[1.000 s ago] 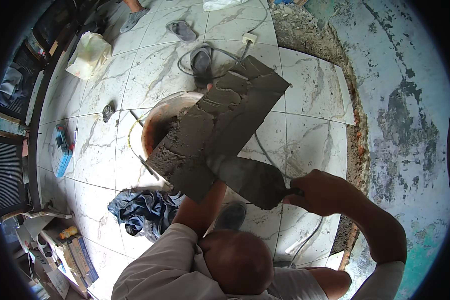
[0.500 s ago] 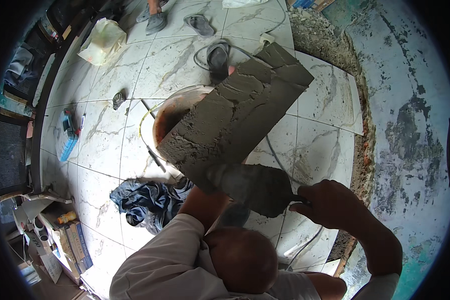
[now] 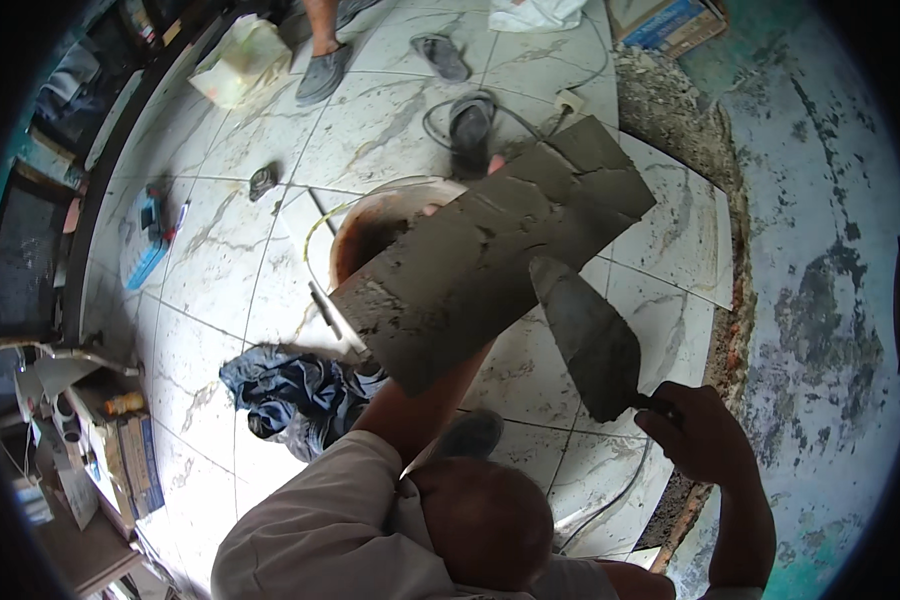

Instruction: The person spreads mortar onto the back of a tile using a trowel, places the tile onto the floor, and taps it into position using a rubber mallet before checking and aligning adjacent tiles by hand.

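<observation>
A rectangular tile [image 3: 500, 270] coated with wet grey mortar is held up at a slant in front of me. My left hand [image 3: 496, 164] supports it from beneath; only fingertips show past its far edge, the rest being hidden by the tile. In my right hand [image 3: 692, 432] is a pointed trowel [image 3: 592, 345], gripped by its handle with the fingers closed. Grey mortar covers the blade, whose tip is close to the tile's near right edge. Partly behind the tile stands a round bucket [image 3: 355, 235] with a reddish-brown inside.
Dark cloth [image 3: 295, 395] lies left of my forearm. Sandals [image 3: 470, 130], a cable [image 3: 595, 75] and a plastic bag [image 3: 242, 62] are on the marble-patterned floor. Another person's foot [image 3: 323, 75] is at the far side. A rough trench [image 3: 685, 110] runs beside the peeling wall [image 3: 820, 250].
The trowel has come off the near end of the mortar and swung so its blade points up and left, apart from the tile. My right hand has shifted slightly right and down.
</observation>
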